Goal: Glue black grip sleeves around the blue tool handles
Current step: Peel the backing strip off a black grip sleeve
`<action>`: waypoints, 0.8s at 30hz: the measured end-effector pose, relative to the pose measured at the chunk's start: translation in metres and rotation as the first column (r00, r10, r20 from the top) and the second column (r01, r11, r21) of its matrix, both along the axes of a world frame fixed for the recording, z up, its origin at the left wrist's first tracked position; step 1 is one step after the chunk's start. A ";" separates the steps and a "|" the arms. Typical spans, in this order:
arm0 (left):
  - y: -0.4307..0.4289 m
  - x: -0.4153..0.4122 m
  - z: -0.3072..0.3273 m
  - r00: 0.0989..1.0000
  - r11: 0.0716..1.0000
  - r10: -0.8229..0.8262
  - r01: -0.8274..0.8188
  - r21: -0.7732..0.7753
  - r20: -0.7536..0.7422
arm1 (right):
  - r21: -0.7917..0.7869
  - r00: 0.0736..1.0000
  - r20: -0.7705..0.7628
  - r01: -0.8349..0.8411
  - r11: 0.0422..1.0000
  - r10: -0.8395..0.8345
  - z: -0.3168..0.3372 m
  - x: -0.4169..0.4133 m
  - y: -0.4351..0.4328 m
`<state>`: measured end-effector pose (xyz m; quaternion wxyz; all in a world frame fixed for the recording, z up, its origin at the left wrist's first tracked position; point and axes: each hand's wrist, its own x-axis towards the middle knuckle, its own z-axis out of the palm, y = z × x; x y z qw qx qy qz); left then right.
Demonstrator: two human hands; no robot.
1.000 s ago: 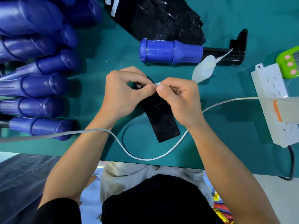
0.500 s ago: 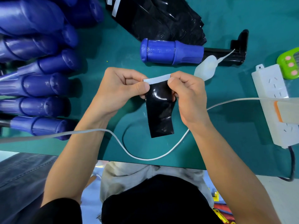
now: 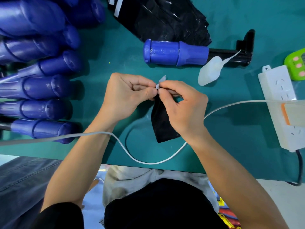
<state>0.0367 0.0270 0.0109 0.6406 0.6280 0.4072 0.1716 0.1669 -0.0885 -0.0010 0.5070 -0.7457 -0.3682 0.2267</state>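
A black sleeve (image 3: pixel 162 124) is hanging from a person's 2 hands just above the green surface (image 3: pixel 231 146). Its long axis is running from the fingertips back toward the person, and its free end is lying on or just over the surface near the front edge. The left hand (image 3: pixel 125 95) is pinching the sleeve's top end between thumb and curled forefinger. The right hand (image 3: pixel 183 104) is pinching the same end, thumb tip meeting the left, with a small white strip (image 3: pixel 160 81) sticking up between them. This looks like a backing tab being picked loose, though that is a judgement.

The handle (image 3: pixel 175 52) awaiting the sleeve is lying flat beyond the hands, well apart from them. It is lying crosswise to the sleeve, blue butt to the left and black shaft to the right. The right hand is sitting nearer to it, and also nearer the translucent bottle (image 3: pixel 209 73), probably glue, resting just beside the shaft.

Spare handles (image 3: pixel 38 86) are lining the left side, and spare sleeves (image 3: pixel 165 19) are heaped at the far edge. A white cable (image 3: pixel 148 161) is looping under both wrists toward a power strip (image 3: pixel 280 100) on the right, beside a green timer (image 3: pixel 295 63).
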 end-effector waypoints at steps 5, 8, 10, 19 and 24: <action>0.000 -0.002 -0.001 0.999 0.999 -0.034 0.034 0.007 -0.009 | 0.013 1.000 -0.008 -0.013 1.000 0.013 0.000 0.002 0.000; -0.001 -0.001 -0.003 0.999 0.999 -0.019 0.020 0.025 -0.042 | 0.009 0.998 0.042 -0.049 0.999 0.049 -0.001 0.002 0.000; -0.002 -0.001 -0.004 0.999 1.000 -0.005 0.006 0.018 -0.049 | -0.001 0.993 0.082 -0.082 0.997 0.082 -0.002 0.003 0.000; -0.001 -0.001 -0.004 0.996 1.000 0.016 -0.014 0.027 -0.088 | -0.003 0.931 0.361 -0.064 0.998 0.061 -0.008 0.001 -0.001; -0.004 0.000 -0.006 0.994 0.998 0.044 -0.040 0.043 -0.100 | 0.021 0.900 0.434 0.023 1.000 -0.030 -0.012 -0.001 0.001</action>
